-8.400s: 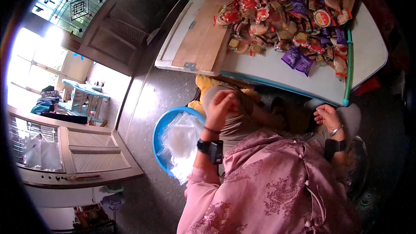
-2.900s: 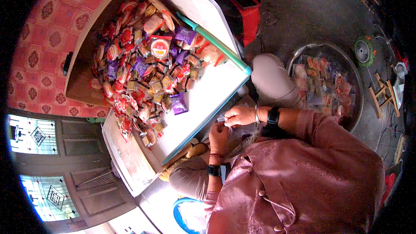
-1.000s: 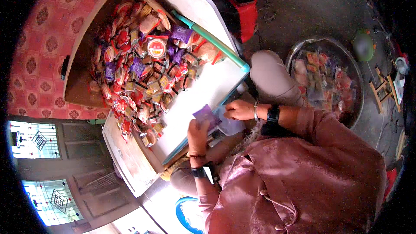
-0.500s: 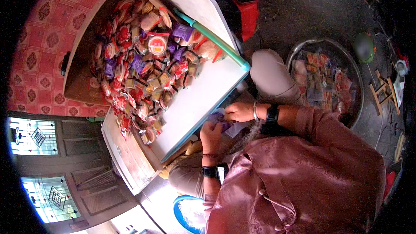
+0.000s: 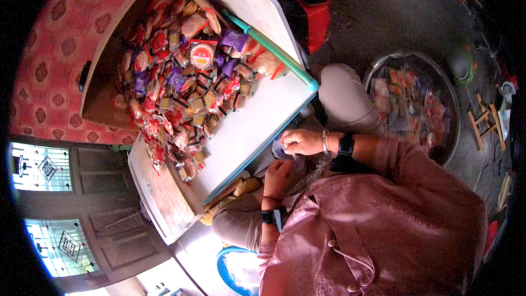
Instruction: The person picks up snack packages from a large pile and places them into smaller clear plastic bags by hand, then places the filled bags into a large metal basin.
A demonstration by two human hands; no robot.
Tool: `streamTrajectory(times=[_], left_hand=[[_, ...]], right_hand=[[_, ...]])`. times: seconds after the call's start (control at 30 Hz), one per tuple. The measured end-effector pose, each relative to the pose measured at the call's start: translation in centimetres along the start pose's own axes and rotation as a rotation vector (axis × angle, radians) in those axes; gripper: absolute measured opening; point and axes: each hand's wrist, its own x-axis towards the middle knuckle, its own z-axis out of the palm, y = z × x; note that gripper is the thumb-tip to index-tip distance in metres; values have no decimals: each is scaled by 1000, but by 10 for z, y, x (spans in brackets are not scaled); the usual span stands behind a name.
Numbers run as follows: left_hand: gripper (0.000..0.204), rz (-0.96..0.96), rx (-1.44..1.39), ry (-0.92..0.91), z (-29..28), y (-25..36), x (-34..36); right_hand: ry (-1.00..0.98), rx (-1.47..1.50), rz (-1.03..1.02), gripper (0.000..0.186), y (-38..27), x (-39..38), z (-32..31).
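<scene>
Over my lap, at the near edge of the white tabletop, I have a clear plastic bag [image 5: 280,149] with something purple showing in it. My right hand [image 5: 303,142] is closed, fingers pinched on the bag's upper part. Just below it, my left hand [image 5: 278,174] is curled into a loose fist against the bag; its fingertips are hidden, so what it grips cannot be made out. Beyond the bag, a large heap of small wrapped snacks [image 5: 181,85], in red, purple and clear wrappers, spills over the white tabletop [image 5: 241,131].
A green tube [image 5: 268,49] runs along the tabletop's right side. To the right, a round metal tray [image 5: 456,109] holds several filled clear bags [image 5: 408,96]. A blue-rimmed basin [image 5: 223,268] with clear plastic stands at lower left. Small wooden frames [image 5: 485,120] lie far right.
My left hand has moved down and slightly right, lower on the bag, its fingers curling in. The right hand stays nearly in place. Less of the purple content shows.
</scene>
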Motion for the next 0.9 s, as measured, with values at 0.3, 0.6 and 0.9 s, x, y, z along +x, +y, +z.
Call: streamTrajectory(times=[0.3, 0.6, 0.9], left_hand=[[62, -175, -501, -215, 31, -47, -28], [35, -703, -1441, 96, 1, 28, -40], [20, -689, -1866, 383, -18, 57, -40]], right_hand=[[-491, 355, 215, 24, -26, 1, -3], [-839, 454, 345, 19, -42, 2, -5], [46, 489, 637, 15, -18, 7, -17]])
